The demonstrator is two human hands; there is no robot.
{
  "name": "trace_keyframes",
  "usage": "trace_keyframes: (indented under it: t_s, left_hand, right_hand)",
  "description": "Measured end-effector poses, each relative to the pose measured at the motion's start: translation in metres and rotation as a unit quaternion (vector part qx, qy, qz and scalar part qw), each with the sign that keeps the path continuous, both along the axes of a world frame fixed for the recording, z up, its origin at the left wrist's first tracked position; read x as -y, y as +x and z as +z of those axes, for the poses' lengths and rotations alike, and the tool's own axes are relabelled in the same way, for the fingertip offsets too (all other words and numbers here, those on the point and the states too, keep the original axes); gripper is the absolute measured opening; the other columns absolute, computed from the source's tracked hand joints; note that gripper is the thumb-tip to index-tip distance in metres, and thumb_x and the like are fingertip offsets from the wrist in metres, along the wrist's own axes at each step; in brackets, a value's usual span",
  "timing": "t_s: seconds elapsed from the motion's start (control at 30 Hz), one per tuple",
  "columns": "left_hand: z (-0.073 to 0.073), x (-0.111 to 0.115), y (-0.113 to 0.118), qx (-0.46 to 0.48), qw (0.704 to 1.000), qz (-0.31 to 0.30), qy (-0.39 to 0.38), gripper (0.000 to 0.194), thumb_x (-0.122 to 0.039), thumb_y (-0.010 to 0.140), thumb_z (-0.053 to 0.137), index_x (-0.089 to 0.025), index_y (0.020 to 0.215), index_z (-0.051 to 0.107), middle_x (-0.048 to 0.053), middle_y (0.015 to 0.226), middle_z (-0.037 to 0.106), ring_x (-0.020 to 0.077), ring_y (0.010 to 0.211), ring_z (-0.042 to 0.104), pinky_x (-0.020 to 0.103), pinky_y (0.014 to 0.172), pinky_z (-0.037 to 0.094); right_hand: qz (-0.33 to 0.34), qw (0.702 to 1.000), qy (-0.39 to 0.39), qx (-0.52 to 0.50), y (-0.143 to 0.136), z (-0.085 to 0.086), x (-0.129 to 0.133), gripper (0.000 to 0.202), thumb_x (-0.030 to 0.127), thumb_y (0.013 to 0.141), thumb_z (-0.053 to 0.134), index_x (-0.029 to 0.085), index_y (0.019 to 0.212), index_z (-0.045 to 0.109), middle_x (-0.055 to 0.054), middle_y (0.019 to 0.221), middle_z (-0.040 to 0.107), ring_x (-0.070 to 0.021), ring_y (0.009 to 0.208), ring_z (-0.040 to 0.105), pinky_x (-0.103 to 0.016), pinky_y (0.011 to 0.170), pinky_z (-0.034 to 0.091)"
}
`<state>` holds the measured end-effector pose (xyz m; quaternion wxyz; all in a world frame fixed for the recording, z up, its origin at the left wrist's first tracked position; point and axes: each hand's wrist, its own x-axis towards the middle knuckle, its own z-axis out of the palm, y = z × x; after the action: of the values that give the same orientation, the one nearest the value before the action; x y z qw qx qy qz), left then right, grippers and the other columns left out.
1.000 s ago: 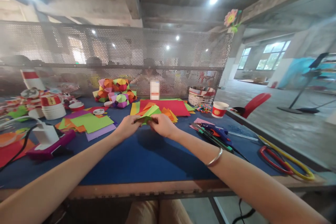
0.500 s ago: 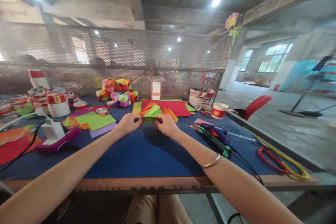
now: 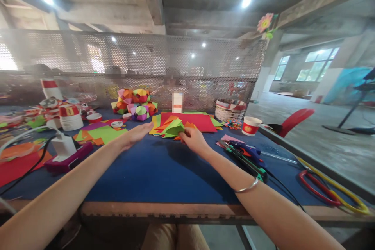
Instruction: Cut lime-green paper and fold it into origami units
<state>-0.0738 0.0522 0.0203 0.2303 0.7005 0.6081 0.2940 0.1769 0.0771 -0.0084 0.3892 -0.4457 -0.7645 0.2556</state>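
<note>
My right hand [image 3: 195,139] pinches the near right edge of a folded piece of green paper [image 3: 173,128], holding it above the blue tabletop [image 3: 158,168]. To the left, my left hand [image 3: 137,134] is off the paper, its fingers stretched out and held together, palm turned inward. Behind the green piece lie red paper sheets [image 3: 202,122] with orange and yellow-green pieces around them. Green and orange sheets [image 3: 109,136] lie partly behind my left forearm.
Paper polyhedron balls [image 3: 140,112] are stacked at the back left, near paper cups [image 3: 71,119]. A white power plug [image 3: 63,145] sits in a purple socket block [image 3: 68,158]. On the right are a green-black cutter [image 3: 244,161], a glue gun [image 3: 249,152], scissors [image 3: 319,189] and a paper cup [image 3: 251,125].
My left hand has let go of the green paper and moved left, its fingers straightening. My right hand keeps hold of the paper, which is now tilted. The view has shifted slightly.
</note>
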Motion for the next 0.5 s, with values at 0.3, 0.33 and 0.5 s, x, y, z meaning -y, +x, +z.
trace_keyframes:
  t_s: [0.3, 0.33, 0.5]
  left_hand:
    - [-0.008, 0.001, -0.008, -0.145, 0.988, -0.028, -0.048, 0.080, -0.066, 0.095, 0.037, -0.013, 0.155, 0.038, 0.015, 0.164, 0.029, 0.0323, 0.150, 0.033, 0.039, 0.117, 0.035]
    - [-0.011, -0.003, -0.012, -0.157, 0.986, -0.018, -0.050, 0.082, -0.066, 0.095, 0.036, -0.009, 0.155, 0.037, 0.018, 0.164, 0.029, 0.0333, 0.150, 0.033, 0.040, 0.117, 0.034]
    - [-0.019, -0.026, -0.045, -0.217, 0.975, 0.043, -0.034, 0.078, -0.068, 0.089, 0.040, -0.013, 0.141, 0.057, 0.021, 0.149, 0.054, 0.0368, 0.140, 0.050, 0.046, 0.110, 0.042]
  right_hand:
    - [0.006, 1.000, -0.006, -0.018, 0.000, -0.002, -0.001, 0.028, 0.025, 0.089, 0.052, 0.020, 0.062, 0.055, -0.001, 0.061, 0.064, -0.0139, 0.059, 0.058, -0.025, 0.063, 0.042]
    - [0.007, 1.000, -0.008, -0.019, 0.000, -0.002, 0.000, 0.028, 0.025, 0.089, 0.052, 0.020, 0.062, 0.055, -0.001, 0.061, 0.064, -0.0139, 0.058, 0.058, -0.025, 0.063, 0.042]
    - [0.011, 1.000, -0.010, -0.024, -0.001, -0.004, 0.001, 0.030, 0.027, 0.088, 0.052, 0.019, 0.060, 0.056, -0.001, 0.058, 0.063, -0.0143, 0.056, 0.057, -0.026, 0.061, 0.042]
